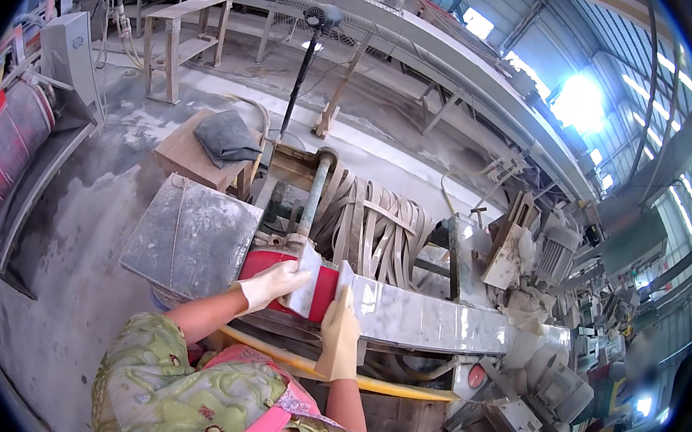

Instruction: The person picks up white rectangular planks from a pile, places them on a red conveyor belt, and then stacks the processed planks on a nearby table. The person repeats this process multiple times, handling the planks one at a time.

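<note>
My left hand [276,285], in a pale cream glove, grips a flat white slab piece [304,282] that looks like stone. In my right hand [340,339], gloved the same way, a second narrow white slab piece [346,275] stands roughly on edge. Both pieces are at the red surface [325,291] of a machine, one on each side of its visible strip. I cannot tell whether they press on it. To the right, a long polished grey-white bench top [428,315] begins beside my right hand.
A dusty metal-topped block [189,235] stands at my left. Beyond it, a dark folded cloth [227,137] lies on a box [191,153]. Grey belts [378,227] hang behind the machine. A yellow hose [397,388] runs below the bench; motors [558,253] crowd the right.
</note>
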The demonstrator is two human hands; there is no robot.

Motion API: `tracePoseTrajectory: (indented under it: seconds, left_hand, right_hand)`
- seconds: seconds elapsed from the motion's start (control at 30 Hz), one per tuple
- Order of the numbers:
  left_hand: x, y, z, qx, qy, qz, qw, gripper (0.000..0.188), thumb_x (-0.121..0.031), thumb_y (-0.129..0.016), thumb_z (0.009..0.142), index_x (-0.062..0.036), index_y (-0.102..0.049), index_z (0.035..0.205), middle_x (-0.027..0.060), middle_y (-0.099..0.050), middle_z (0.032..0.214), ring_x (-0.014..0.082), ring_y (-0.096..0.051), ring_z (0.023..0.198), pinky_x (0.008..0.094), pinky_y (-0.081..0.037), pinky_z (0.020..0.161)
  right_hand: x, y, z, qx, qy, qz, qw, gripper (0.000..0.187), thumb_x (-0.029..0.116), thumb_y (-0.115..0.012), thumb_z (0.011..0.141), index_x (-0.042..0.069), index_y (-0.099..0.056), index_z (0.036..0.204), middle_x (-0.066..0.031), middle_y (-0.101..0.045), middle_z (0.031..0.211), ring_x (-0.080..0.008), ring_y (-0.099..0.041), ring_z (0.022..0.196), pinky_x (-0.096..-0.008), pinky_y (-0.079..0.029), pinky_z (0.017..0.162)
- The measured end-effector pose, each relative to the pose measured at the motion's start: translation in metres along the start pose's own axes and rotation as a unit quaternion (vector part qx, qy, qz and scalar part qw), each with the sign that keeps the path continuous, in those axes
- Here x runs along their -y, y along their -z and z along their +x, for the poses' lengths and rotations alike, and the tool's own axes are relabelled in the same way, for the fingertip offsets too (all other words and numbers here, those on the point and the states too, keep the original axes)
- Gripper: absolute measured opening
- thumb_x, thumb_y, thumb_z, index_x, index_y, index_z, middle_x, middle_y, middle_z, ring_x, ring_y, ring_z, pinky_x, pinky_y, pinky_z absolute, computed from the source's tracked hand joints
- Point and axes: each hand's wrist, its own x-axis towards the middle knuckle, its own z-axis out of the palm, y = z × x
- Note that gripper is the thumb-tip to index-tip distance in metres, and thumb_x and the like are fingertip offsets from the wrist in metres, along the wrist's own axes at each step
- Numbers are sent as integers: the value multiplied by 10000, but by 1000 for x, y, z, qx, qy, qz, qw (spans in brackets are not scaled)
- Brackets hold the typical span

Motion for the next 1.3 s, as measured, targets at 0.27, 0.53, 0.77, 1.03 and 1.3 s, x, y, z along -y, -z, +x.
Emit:
tracePoseTrajectory:
  seconds: [0.27,0.53,0.77,1.03,1.3]
  left_hand:
    - [-30,-55,11,-60,44,281,957,678,-566,-444,1006,85,-617,1085,274,-692,991,407,-691,964,478,-505,826]
    - [-19,-59,27,-52,84,393,914,946,-742,-520,887,65,-481,1380,310,-648,1285,476,-653,1166,504,-521,973]
    - [-24,-64,15,-86,79,359,926,824,-575,-533,897,56,-437,1418,317,-606,1356,456,-621,1235,556,-504,1004]
    - [11,-57,38,-101,67,299,947,767,-541,-557,887,8,-489,1419,309,-615,1341,463,-613,1233,500,-487,1016]
    - [0,-84,71,-72,-19,350,934,744,-646,-417,979,0,-572,1313,339,-612,1303,477,-571,1256,510,-467,1039]
  right_hand:
    - [9,29,9,-62,-87,120,987,478,170,-450,1060,7,-449,1508,-339,-655,1206,-477,-650,1080,-498,-511,892]
    - [27,40,5,-53,-101,104,988,665,399,-539,1019,-16,-432,1528,-291,-537,1463,-435,-493,1369,-464,-354,1149]
    - [-55,2,0,-48,-38,-233,971,894,548,-644,911,-66,-408,1517,-343,-410,1545,-573,-351,1421,-613,-217,1218]
    - [-55,14,14,3,11,-112,994,579,264,-540,997,-55,-451,1472,-349,-588,1336,-488,-594,1211,-555,-489,1027]
    - [-25,45,17,-105,-61,212,970,366,179,-510,1042,-56,-594,1310,-321,-677,1164,-482,-633,1122,-486,-514,948]
